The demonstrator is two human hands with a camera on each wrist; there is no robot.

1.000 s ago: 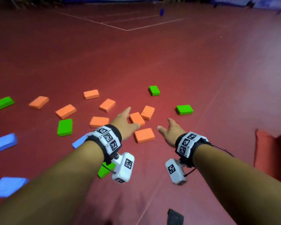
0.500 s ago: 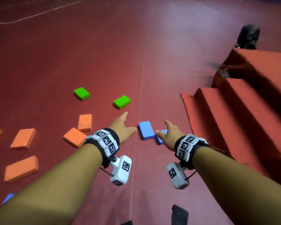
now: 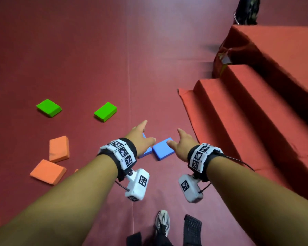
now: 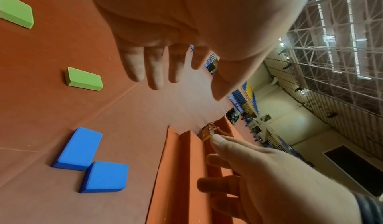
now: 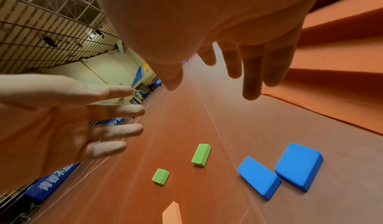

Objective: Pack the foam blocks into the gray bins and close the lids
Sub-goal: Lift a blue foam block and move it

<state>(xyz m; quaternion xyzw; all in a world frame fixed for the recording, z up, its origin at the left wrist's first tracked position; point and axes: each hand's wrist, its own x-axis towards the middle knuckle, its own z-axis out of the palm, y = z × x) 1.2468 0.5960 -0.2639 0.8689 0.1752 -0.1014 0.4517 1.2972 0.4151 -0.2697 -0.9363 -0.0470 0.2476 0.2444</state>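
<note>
1. Blue foam blocks, two: one (image 3: 162, 148) fully seen in the head view, the other (image 3: 147, 151) half hidden by the left hand. Both lie flat on the red floor (image 3: 78, 50), touching at a corner, near the foot of the carpeted steps (image 3: 238, 107). Each long axis runs away from the person, slanted slightly.
2. Green foam blocks, two (image 3: 49, 107) (image 3: 105, 111): flat on the floor, well apart, farther out and to the left. Long axes slanted; the two point different ways.
3. Orange foam blocks (image 3: 59, 148) (image 3: 47, 171): flat near the floor's left side; one long axis runs away from the person, the other slants.
4. Left hand (image 3: 140, 139): held above the blue blocks, fingers straight and spread, grasping nothing.
5. Right hand (image 3: 181, 144): just beside it, above the floor, fingers straight, grasping nothing.
6. Gray bins: not seen in any view.
7. Shoe (image 3: 162, 221): at the bottom edge, on the floor.
</note>
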